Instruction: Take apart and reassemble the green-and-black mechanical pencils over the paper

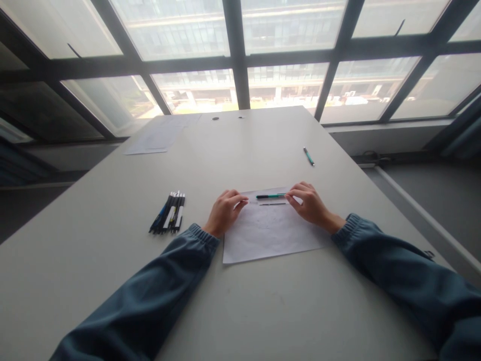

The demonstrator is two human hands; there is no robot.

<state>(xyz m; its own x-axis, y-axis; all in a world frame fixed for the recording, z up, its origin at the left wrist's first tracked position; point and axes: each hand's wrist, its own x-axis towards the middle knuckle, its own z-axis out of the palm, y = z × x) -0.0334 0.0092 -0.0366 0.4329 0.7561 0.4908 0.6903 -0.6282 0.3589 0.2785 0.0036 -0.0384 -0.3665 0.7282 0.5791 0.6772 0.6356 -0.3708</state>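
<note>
A sheet of white paper (270,238) lies on the table under both hands. Across its far part lies a green and black pen (270,196), and just nearer to me is a thin dark pen refill (273,204), roughly parallel to it. My right hand (310,203) has its thumb and fingers pinched at the pen's right end, close to the refill's end too. At the paper's left side, my left hand (224,211) is closed in a pinch, its fingertips by a tiny pale piece too small to name.
Several black and white pens (168,213) lie bunched left of the paper. Another green pen (308,156) lies farther off to the right. More paper sheets (158,135) lie at the far left of the white table (240,311), before large windows.
</note>
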